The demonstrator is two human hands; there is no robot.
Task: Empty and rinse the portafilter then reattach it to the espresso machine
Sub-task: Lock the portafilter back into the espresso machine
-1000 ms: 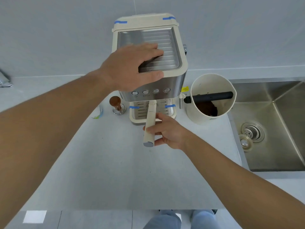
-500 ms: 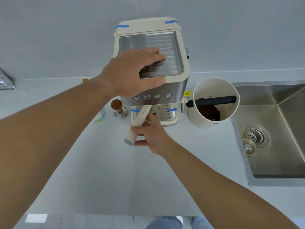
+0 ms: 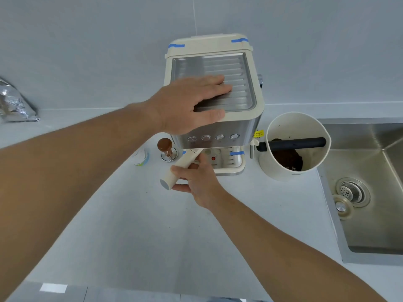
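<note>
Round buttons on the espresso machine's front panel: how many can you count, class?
4. The buttons sit in one row on the steel front, below the left hand. None seem hidden.

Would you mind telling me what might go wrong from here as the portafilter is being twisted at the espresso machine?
1. The right hand grips only the outer end of the portafilter handle; it might slip.
2. The left hand lies flat on the espresso machine, which could slide or tip if that pressure eases.
3. The tamper stands near the angled handle and could be knocked over.
</note>
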